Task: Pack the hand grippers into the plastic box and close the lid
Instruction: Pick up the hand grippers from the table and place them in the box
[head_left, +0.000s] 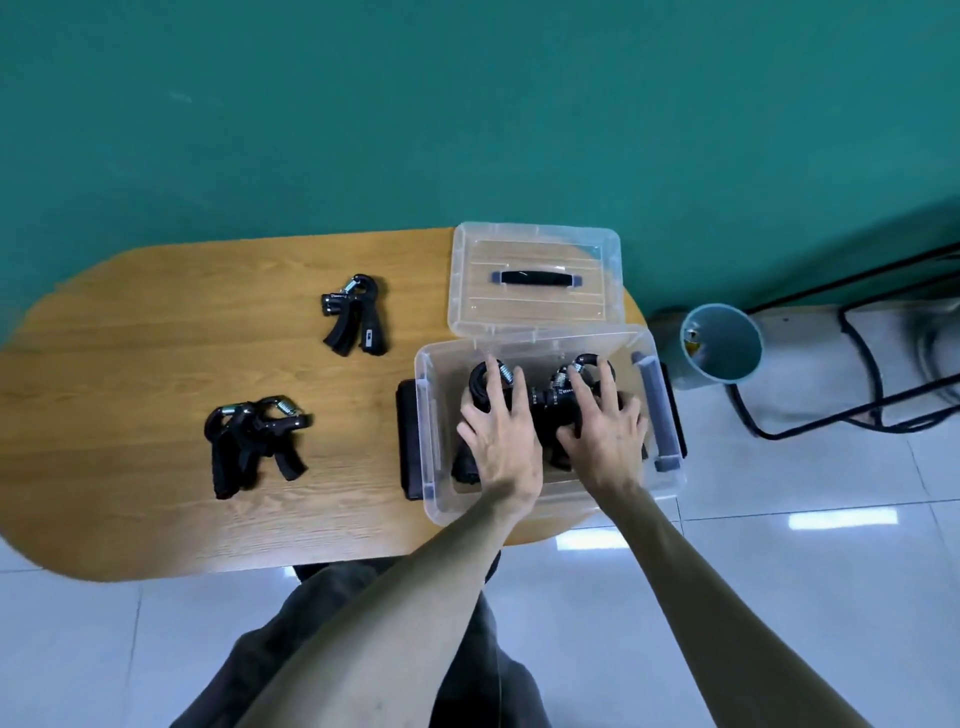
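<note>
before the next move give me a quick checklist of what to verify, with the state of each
1. Plastic box open for loading: ok.
2. Lid off, lying behind the box: ok.
3. Left hand and right hand settling the hand grippers in the box, fingers spread on them: ok.
4. All packed: not ok; single hand gripper and pile of hand grippers lie on the table.
5. Room for the rest: cannot tell.
6. Latches clear of the rim: ok.

Both hands (550, 436) press hand grippers (545, 405) down inside the open plastic box (431, 467).
</note>
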